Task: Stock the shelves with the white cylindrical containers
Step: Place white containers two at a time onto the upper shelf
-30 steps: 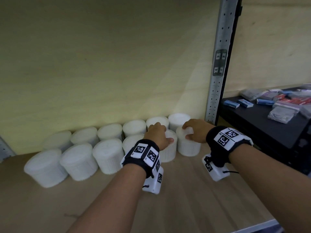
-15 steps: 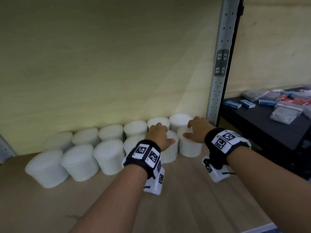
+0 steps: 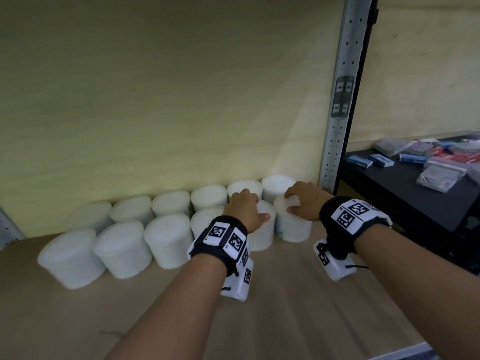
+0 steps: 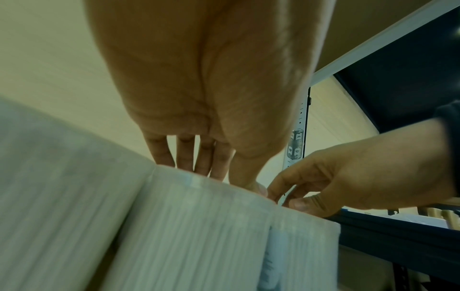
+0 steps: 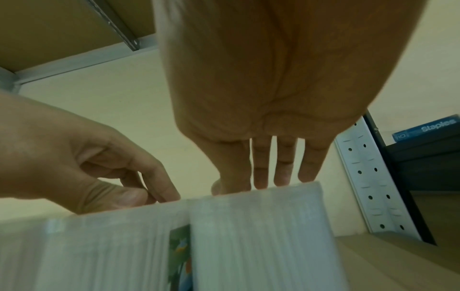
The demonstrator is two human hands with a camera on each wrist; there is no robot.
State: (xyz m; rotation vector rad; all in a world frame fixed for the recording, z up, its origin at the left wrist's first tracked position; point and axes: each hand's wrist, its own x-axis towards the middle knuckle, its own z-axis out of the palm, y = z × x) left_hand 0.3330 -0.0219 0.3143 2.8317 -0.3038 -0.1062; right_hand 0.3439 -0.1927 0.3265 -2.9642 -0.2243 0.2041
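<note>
A wide wooden shelf (image 3: 285, 315) with a pale back panel (image 3: 155, 87) fills most of the head view. A perforated metal upright (image 3: 337, 120) bounds it on the right. Beyond that upright a dark surface (image 3: 405, 193) carries small blue boxes (image 3: 359, 161) and clear-wrapped packets (image 3: 436, 179).

Along the back of the shelf stand the white cylindrical containers (image 3: 122, 249) in two rows, close together, the rear row against the panel and the front row just before it. All sit upright with their ribbed sides showing.

The left hand (image 3: 245, 210) rests on top of the second container from the right (image 3: 262, 233) in the front row. Its fingers (image 4: 185, 152) reach straight forward over the lid and its thumb lies at the lid's right edge, so the hand is spread rather than clasped round anything. The right hand (image 3: 305, 201) lies on the rightmost front container (image 3: 292, 227), which stands touching its neighbour. Its fingers (image 5: 283, 167) extend flat over the lid in the right wrist view, while the left wrist view shows them loosely bent, thumb on the near rim; neither view shows them closing round the container.

Both wrists wear black bands with white coded markers (image 3: 349, 214). Part of a coloured label (image 5: 180, 248) shows between the two containers.
</note>
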